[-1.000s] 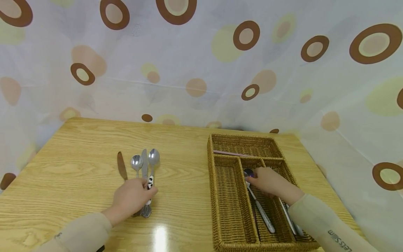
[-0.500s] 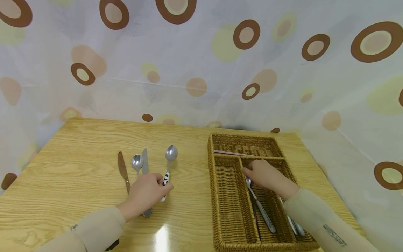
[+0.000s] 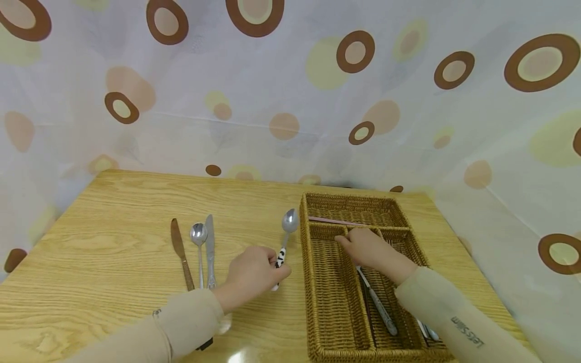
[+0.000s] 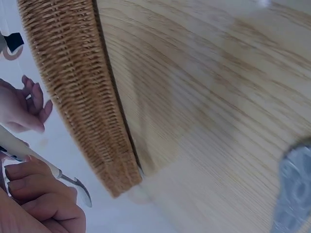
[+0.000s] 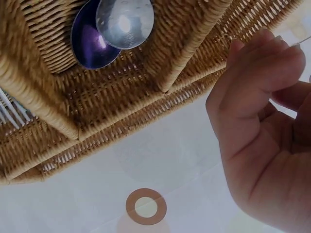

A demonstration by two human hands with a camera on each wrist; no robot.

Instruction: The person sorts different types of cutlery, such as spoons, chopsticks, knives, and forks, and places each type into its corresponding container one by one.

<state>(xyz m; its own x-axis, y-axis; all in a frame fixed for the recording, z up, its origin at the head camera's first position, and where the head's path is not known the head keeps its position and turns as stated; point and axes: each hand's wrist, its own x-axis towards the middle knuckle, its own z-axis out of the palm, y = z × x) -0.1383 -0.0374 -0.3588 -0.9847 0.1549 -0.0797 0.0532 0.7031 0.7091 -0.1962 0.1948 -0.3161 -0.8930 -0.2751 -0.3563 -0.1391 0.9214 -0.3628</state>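
Spoon [image 3: 282, 253], held in left fingers [image 4: 38, 185], beside basket [image 3: 307, 287]

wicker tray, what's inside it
The wicker tray holds a pink rod in the back, a silver spoon and purple spoon in the middle, fork tines in the right. In the head view the right hand and sleeve cover parts; anything beneath the sleeve is hidden.

Wicker basket [image 3: 309, 282]: bright, even light; glare on tabletop [image 3: 254, 322] left of its near end; soft shadow alongside, left-wrist view; highlights on spoons [image 5: 125, 26] inside.
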